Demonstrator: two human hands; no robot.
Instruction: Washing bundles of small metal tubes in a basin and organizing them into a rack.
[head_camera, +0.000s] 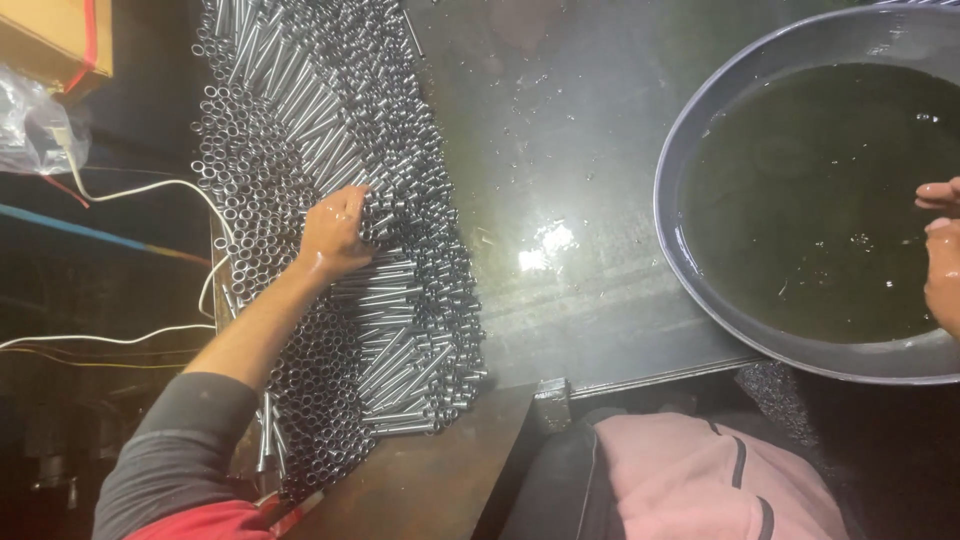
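Note:
A big heap of short shiny metal tubes covers the left part of a dark wet table. My left hand is wet and rests on the heap with its fingers curled around a bunch of tubes. My right hand shows only at the right edge, over a wide grey basin of dark liquid. Its fingers are wet and held apart, with nothing seen in them. The basin stands on the right side of the table, well apart from the tubes.
A cardboard box and a clear plastic bag lie at the far left with white and coloured cables. Pink cloth lies below the table's front edge. A small metal block sits at that edge.

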